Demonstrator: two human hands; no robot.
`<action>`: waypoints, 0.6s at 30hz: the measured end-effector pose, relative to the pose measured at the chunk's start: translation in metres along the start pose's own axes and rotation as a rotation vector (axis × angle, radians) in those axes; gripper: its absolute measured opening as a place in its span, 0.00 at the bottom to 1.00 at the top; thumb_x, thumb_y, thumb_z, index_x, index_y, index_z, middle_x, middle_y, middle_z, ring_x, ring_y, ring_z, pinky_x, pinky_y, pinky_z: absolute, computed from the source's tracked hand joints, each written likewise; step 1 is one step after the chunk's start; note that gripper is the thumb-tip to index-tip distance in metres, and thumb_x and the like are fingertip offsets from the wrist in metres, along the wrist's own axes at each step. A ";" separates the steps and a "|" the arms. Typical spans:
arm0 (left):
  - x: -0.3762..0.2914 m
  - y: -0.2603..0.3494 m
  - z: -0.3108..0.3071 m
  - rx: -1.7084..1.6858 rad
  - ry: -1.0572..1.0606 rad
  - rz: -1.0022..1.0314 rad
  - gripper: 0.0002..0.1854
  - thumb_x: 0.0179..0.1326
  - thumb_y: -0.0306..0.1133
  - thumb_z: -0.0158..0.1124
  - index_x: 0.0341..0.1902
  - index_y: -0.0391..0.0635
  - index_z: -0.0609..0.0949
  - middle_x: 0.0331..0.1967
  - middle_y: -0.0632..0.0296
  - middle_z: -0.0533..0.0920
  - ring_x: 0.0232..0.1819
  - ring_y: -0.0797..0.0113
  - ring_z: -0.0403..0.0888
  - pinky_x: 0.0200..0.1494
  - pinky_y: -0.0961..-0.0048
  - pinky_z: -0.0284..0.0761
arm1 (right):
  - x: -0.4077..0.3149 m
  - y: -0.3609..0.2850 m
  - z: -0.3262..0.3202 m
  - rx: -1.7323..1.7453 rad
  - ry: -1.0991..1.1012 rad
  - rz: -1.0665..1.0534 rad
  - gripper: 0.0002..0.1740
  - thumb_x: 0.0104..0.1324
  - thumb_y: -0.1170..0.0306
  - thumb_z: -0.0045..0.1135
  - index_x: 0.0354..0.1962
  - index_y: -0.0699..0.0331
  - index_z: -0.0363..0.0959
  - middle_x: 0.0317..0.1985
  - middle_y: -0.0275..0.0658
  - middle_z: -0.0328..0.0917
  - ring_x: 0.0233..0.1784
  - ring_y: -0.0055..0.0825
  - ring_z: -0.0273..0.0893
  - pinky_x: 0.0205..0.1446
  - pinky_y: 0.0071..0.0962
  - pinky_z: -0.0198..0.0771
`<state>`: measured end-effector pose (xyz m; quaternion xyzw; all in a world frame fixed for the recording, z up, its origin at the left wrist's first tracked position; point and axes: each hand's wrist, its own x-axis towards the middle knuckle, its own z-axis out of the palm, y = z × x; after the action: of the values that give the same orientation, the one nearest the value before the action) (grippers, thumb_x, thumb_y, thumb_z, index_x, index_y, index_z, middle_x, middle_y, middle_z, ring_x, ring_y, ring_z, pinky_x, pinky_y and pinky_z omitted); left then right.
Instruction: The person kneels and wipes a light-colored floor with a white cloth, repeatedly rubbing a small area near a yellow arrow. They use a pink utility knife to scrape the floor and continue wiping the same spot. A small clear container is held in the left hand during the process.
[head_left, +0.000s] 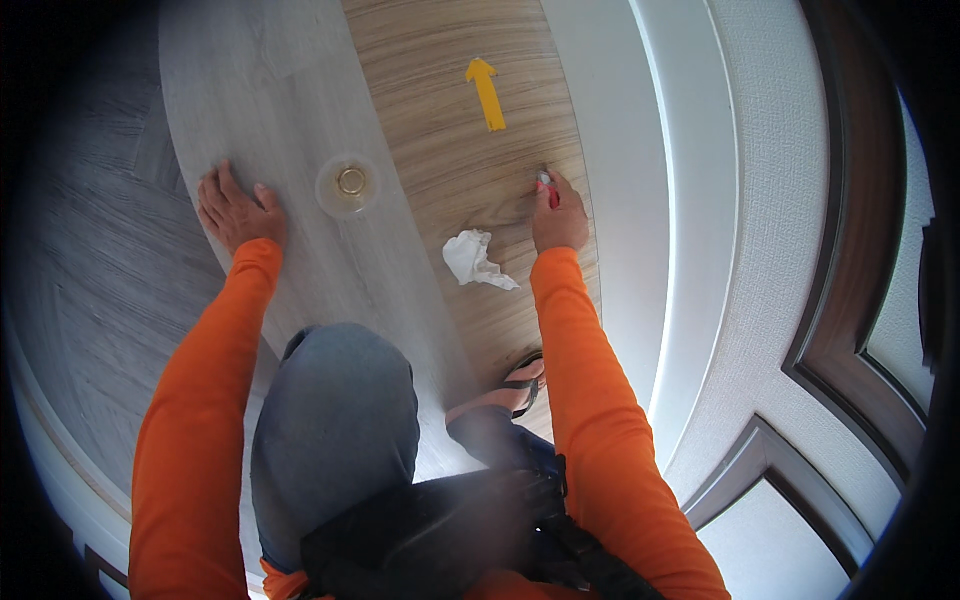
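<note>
My right hand (560, 214) is closed around a small red-handled tool (553, 195), its tip against the brown wood-look floor near the white baseboard; the kind of tool cannot be told. My left hand (241, 210) rests with spread fingers on the grey wood-look floor and holds nothing. Between my hands stands a round translucent container (351, 186) with a gold-coloured ring at its middle. A crumpled white tissue or cloth (474, 259) lies on the brown flooring, just left of my right hand. Farther up is a yellow arrow marker (487, 94) on the floor.
A white baseboard (637, 225) runs along the right side, below a textured light wall (776, 187) with dark wood frame mouldings (847, 225). My bent knee (345, 397) and my sandalled foot (527, 382) are close below. A black bag or pouch (427, 532) hangs at my waist.
</note>
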<state>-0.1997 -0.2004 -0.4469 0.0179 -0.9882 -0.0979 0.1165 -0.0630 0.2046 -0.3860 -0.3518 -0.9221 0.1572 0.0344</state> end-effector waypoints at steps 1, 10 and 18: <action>0.000 0.000 0.000 -0.006 -0.003 0.000 0.39 0.65 0.43 0.59 0.78 0.50 0.60 0.76 0.53 0.60 0.83 0.51 0.47 0.83 0.48 0.40 | 0.000 0.000 0.000 0.005 0.002 0.012 0.19 0.72 0.56 0.60 0.59 0.41 0.80 0.43 0.35 0.83 0.44 0.34 0.84 0.49 0.39 0.78; 0.002 0.001 -0.003 -0.012 -0.023 -0.008 0.38 0.65 0.42 0.59 0.78 0.50 0.60 0.76 0.53 0.60 0.83 0.51 0.47 0.83 0.47 0.40 | 0.002 0.002 -0.003 -0.017 0.009 0.025 0.19 0.72 0.58 0.61 0.59 0.42 0.81 0.43 0.34 0.83 0.44 0.33 0.85 0.49 0.37 0.79; 0.001 0.004 -0.005 -0.009 -0.017 -0.009 0.38 0.65 0.42 0.59 0.78 0.50 0.60 0.76 0.52 0.60 0.83 0.50 0.48 0.83 0.47 0.41 | 0.001 -0.001 -0.003 0.022 -0.047 0.045 0.19 0.72 0.57 0.61 0.59 0.43 0.80 0.46 0.34 0.84 0.46 0.33 0.85 0.51 0.38 0.78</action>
<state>-0.1994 -0.1977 -0.4409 0.0209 -0.9886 -0.1030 0.1077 -0.0640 0.2054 -0.3831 -0.3684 -0.9128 0.1761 0.0131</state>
